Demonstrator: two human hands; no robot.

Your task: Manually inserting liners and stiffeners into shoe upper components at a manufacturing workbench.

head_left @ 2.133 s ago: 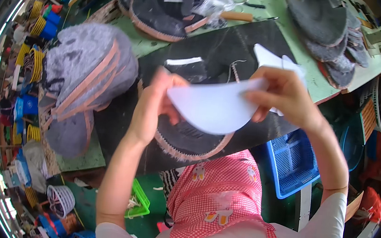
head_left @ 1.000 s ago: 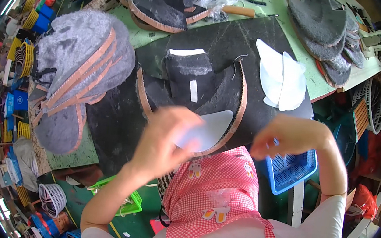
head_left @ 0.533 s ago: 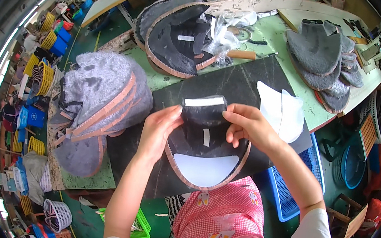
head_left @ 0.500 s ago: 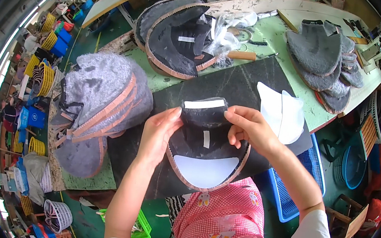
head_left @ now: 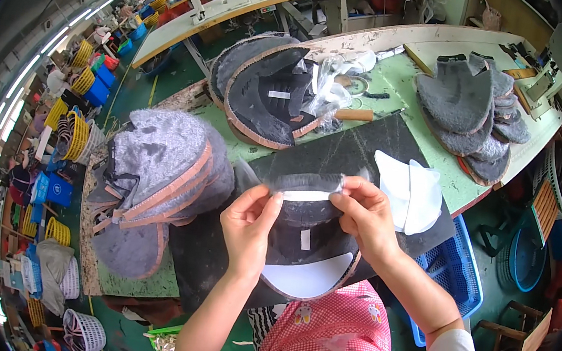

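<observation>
In front of me a shoe upper (head_left: 283, 245) lies black inner side up on a dark work board (head_left: 215, 265). A white strip (head_left: 306, 196) runs along its far edge, and grey fur shows just behind the strip. My left hand (head_left: 251, 224) pinches the left end of this edge between thumb and fingers. At the right end, my right hand (head_left: 368, 216) pinches the same edge. A white crescent-shaped stiffener (head_left: 308, 275) lies across the rounded near end, and a small white tab (head_left: 305, 239) is in the middle.
Left is a pile of grey plush uppers (head_left: 165, 155); more black-lined uppers (head_left: 262, 97) lie beyond the board. White stiffener sheets (head_left: 407, 193) rest at its right. Another stack of grey plush pieces (head_left: 459, 99) is far right. A blue basket (head_left: 454, 268) stands below the table edge.
The upper's far edge has been tipped up, so its white strip looks narrower and fur shows behind it. Both hands keep pinching its ends. The whole view has shifted, showing more of the background.
</observation>
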